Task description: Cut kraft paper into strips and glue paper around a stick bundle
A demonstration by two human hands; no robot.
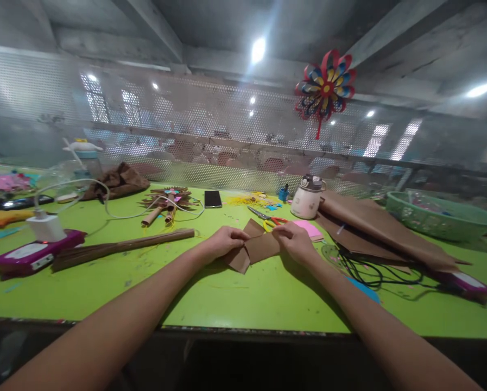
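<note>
A folded piece of brown paper [259, 248] lies on the green table [235, 296] between my two hands. My left hand [222, 241] pinches its left end, fingers closed on the fold. My right hand [295, 239] grips the right end, fingers curled on the paper. Just behind the paper lie scissors [267, 218] with red and yellow handles and a pink pad [308, 228].
A long brown paper roll [121, 248] lies at left beside a magenta device [31, 255] with a white charger. A phone [213, 199], a brown paper flower [165, 203], a white jar [307, 198], large brown sheets [373, 228], black cables [373, 271] and a green basket [438, 214] surround the work spot.
</note>
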